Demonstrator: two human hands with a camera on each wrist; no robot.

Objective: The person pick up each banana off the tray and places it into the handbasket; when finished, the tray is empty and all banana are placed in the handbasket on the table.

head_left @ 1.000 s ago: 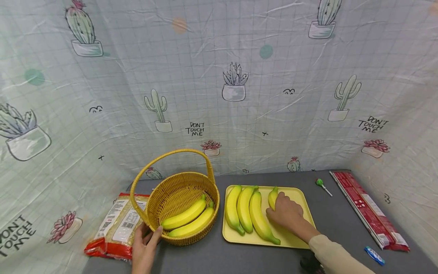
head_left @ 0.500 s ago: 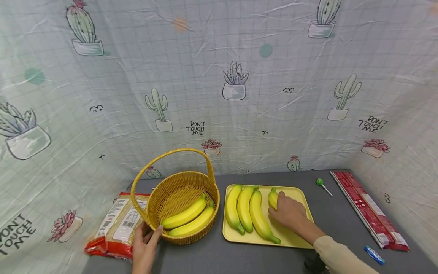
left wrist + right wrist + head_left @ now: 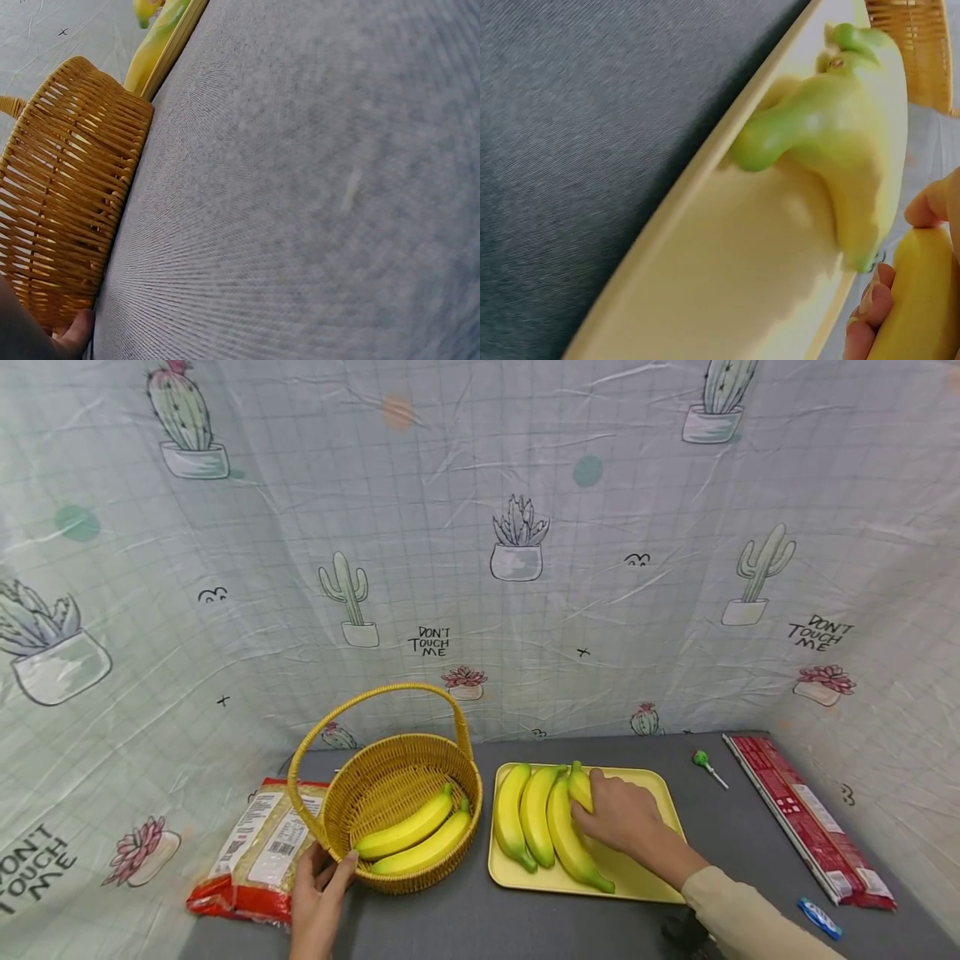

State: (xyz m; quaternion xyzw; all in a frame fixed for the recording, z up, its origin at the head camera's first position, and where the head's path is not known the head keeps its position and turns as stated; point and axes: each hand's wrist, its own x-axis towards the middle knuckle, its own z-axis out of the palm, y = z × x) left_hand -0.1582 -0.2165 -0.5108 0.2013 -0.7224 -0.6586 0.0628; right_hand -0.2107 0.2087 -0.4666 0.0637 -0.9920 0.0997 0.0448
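I had my right hand [image 3: 618, 814] curled round a banana [image 3: 580, 785] on the yellow tray [image 3: 660, 793], fingers and thumb gripping it, its tip showing just beyond my knuckles and leaning against the next fruit. In the right wrist view that banana [image 3: 919, 307] sat pinched between my fingertips [image 3: 866, 307]. Three other bananas [image 3: 536, 818] lay side by side on the left half of the tray, green tips toward me.

My left hand [image 3: 318, 897] rested on the near rim of the wicker basket [image 3: 397, 760], thumb hooked over the edge and fingers against the outer wall. Two bananas [image 3: 412, 839] lay inside it. The basket stood just beside the tray on the grey table [image 3: 465, 927].

A red packet of grain [image 3: 255, 856] lay left of the basket, partly under it. A green lollipop [image 3: 705, 764], a long red box [image 3: 806, 818] and a small blue wrapper [image 3: 820, 918] lay to the right of the tray.
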